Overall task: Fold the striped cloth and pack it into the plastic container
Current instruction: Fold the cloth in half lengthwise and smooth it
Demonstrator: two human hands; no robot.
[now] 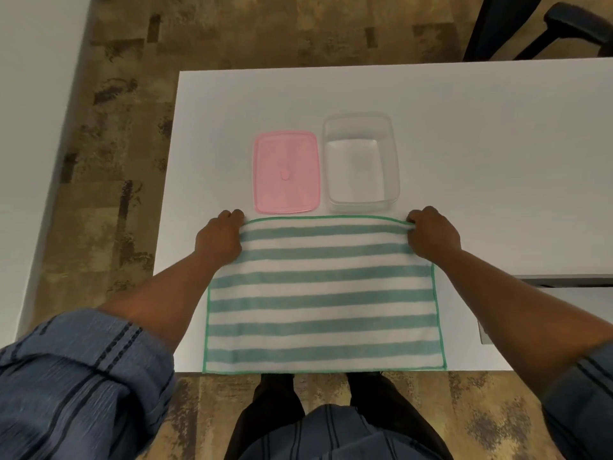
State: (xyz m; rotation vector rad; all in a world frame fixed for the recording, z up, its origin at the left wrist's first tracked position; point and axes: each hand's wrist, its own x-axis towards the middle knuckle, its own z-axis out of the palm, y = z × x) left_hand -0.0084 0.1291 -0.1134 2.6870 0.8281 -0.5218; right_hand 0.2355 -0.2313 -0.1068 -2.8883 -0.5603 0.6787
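Teal-and-white striped cloth point(323, 293), green stitched edging, lies spread flat on the white table point(464, 144). Stripes run left to right. Near edge of the cloth sits right at the table's front edge; far edge lies just short of the two plastic pieces beyond it.

Left hand point(219, 239) on the far-left corner of the cloth, fingers curled under and closed on the fabric, corner bunched slightly beneath the knuckles. Right hand point(431, 234) on the far-right corner, fingertips pinching the green hem, which lifts a little off the table there. Both forearms reach forward over the cloth's side edges; rolled blue striped sleeves point(83, 370) at the elbows.

Clear plastic container point(394, 154), rectangular, open top, nothing visible inside, stands just beyond the cloth's far edge, right of centre. Pink lid point(287, 172) lies flat on the table just beside the container, on its left, with a narrow gap between them. Lid's near edge is close to the cloth's hem; contact cannot be told.

Patterned brown floor point(116, 144) surrounds the table. Dark chair point(547, 28) at the upper right, behind the table. Person's dark trousers point(272, 410) show below the table's front edge.
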